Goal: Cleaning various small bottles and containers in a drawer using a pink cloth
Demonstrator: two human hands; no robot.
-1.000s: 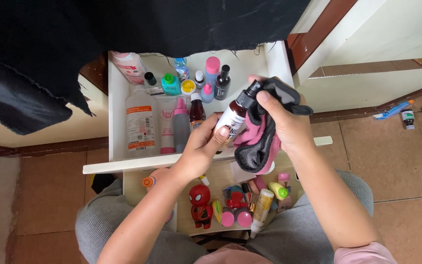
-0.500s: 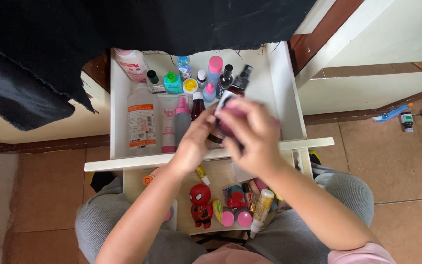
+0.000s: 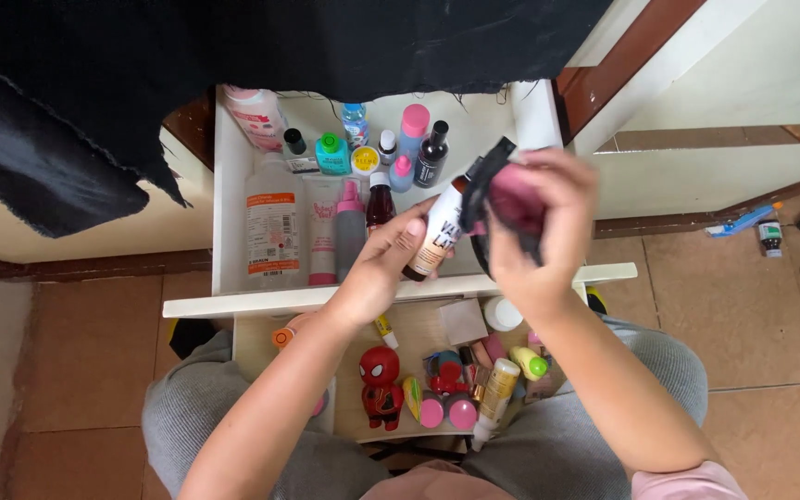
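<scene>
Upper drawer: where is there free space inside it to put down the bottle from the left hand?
The upper drawer is bare on its right side, between the dark small bottle and the right wall, though both hands hover there. The left half is crowded: clear large bottle, tubes, small bottles at the back. The lower drawer is mostly crowded.

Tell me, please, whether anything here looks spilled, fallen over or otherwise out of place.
Nothing looks spilled. Two small items lie on the tiled floor by the wall: a blue tool and a small bottle, away from the open drawer.
</scene>
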